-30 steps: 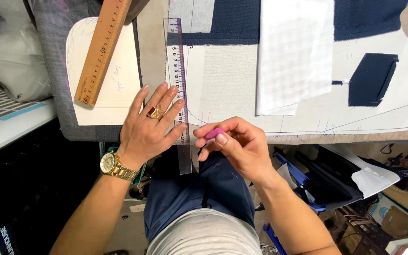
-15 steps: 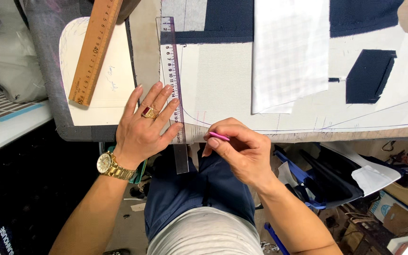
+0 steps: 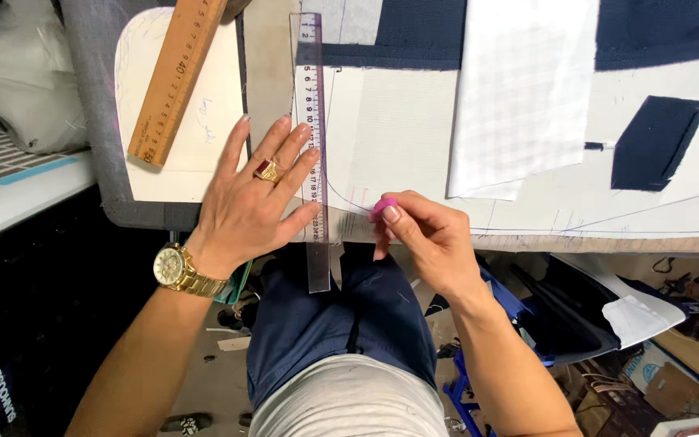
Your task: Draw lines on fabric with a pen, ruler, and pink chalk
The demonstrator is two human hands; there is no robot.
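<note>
My left hand (image 3: pixel 254 201), with a red-stone ring and a gold watch, lies flat with fingers spread on a clear plastic ruler (image 3: pixel 312 121) that runs up the table and overhangs its near edge. My right hand (image 3: pixel 426 235) pinches a small pink piece of tailor's chalk (image 3: pixel 383 205) at the near edge of a white paper pattern (image 3: pixel 398 129), just right of the ruler. Faint drawn lines and a curve run across the pattern near the chalk.
A wooden ruler (image 3: pixel 178 77) lies slanted on a cream pattern piece (image 3: pixel 204 137) over grey cloth at the left. Dark navy fabric (image 3: pixel 657 142) and a white gridded sheet (image 3: pixel 523 89) lie farther right. A white bag (image 3: pixel 22 77) sits at far left; clutter lies under the table at right.
My right hand has turned the chalk tip up onto the pattern edge, closer to the ruler. My left hand stays pressed on the clear ruler.
</note>
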